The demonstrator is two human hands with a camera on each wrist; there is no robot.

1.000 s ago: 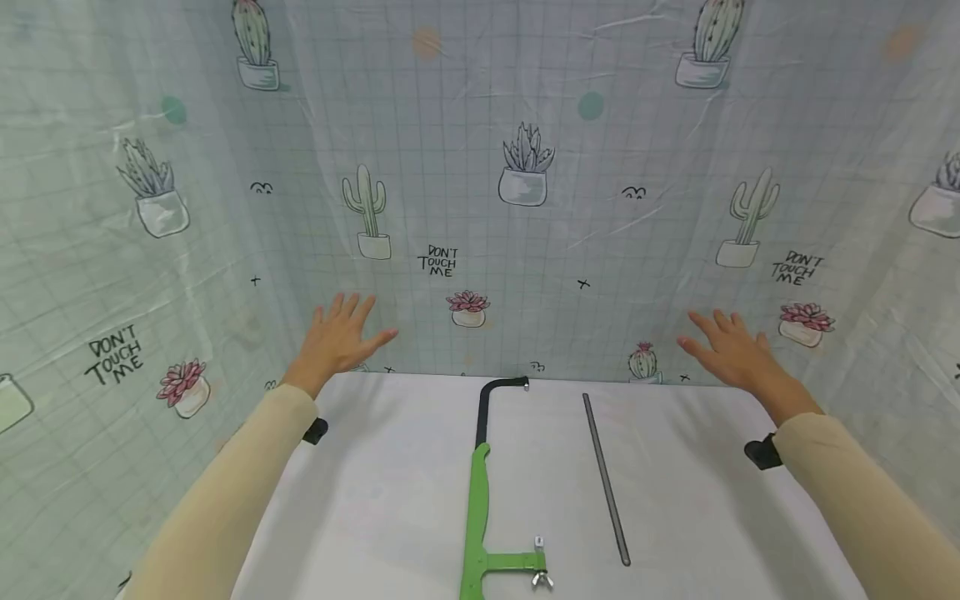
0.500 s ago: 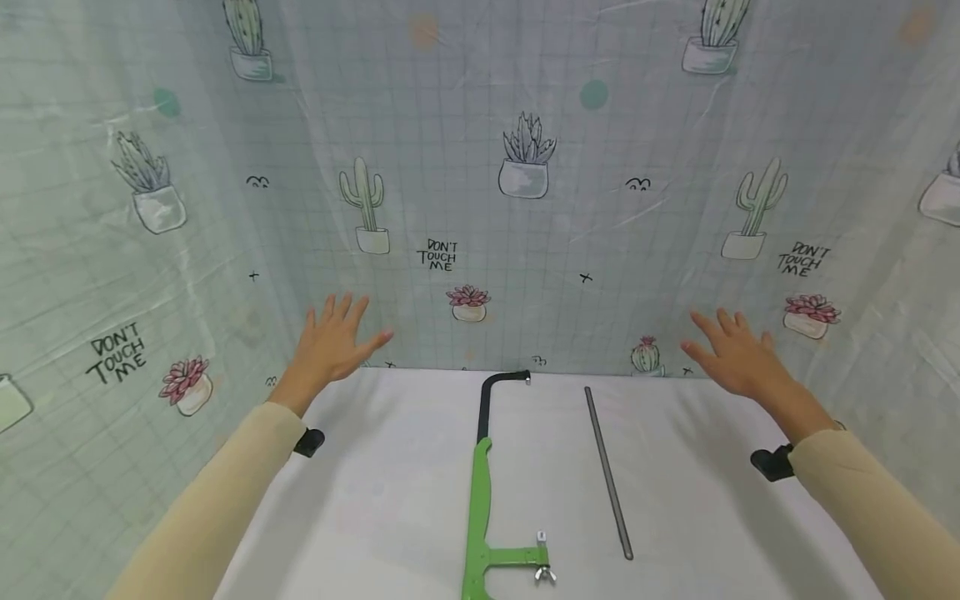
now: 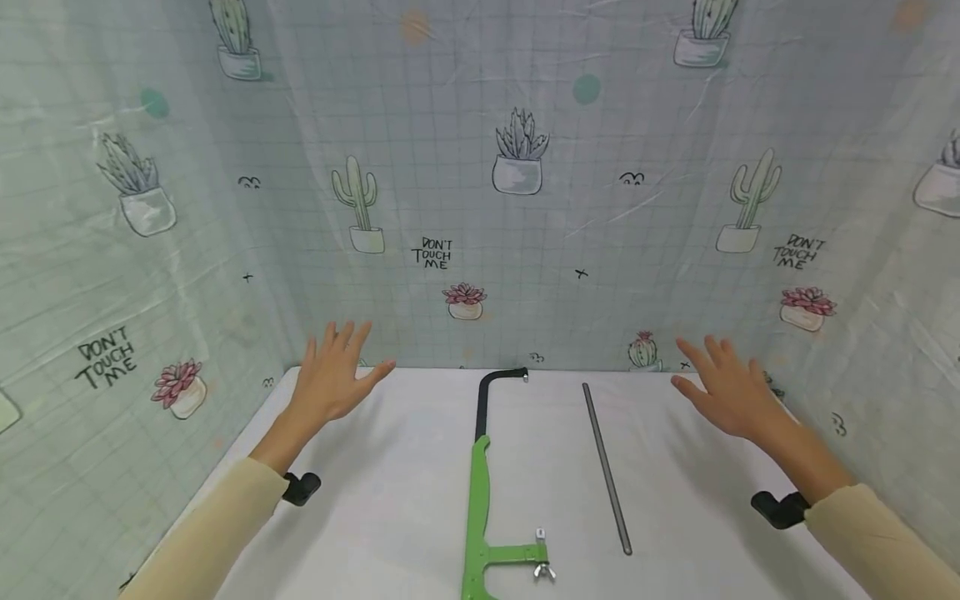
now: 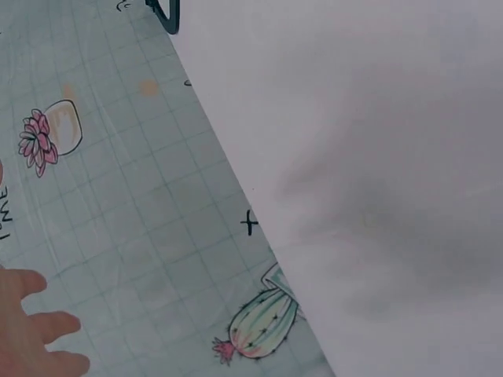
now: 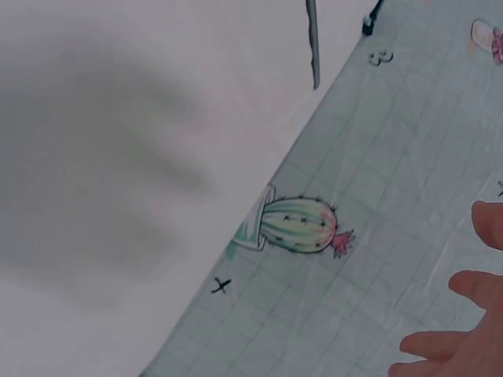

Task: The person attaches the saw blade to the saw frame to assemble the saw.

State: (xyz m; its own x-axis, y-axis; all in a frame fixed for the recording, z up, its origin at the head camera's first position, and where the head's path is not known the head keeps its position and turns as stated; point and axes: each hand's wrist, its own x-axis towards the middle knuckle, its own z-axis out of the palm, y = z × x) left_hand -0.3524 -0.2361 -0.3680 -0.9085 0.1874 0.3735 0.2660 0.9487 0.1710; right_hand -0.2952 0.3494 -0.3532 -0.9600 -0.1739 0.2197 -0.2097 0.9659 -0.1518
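My left hand (image 3: pixel 332 382) hovers over the far left of the white table, fingers spread and holding nothing. On the far right my right hand (image 3: pixel 729 390) is raised the same way, also without anything in it. Between them lies a hacksaw frame (image 3: pixel 477 492) with a green body, a black bent front end and a wing nut on its side arm; its near end is cut off by the head view's lower edge. To its right a thin grey hacksaw blade (image 3: pixel 607 468) lies separate from the frame. Neither hand touches them. Fingertips (image 4: pixel 55 326) show in the left wrist view.
The white table (image 3: pixel 390 500) ends at a patterned cactus-print sheet (image 3: pixel 480 217) that hangs behind it and along both sides. Dark wrist cameras (image 3: pixel 302 489) are strapped at both sleeves.
Both hands have come down a little in the head view, staying spread. The hacksaw frame and blade lie where they were; the view has shifted slightly.
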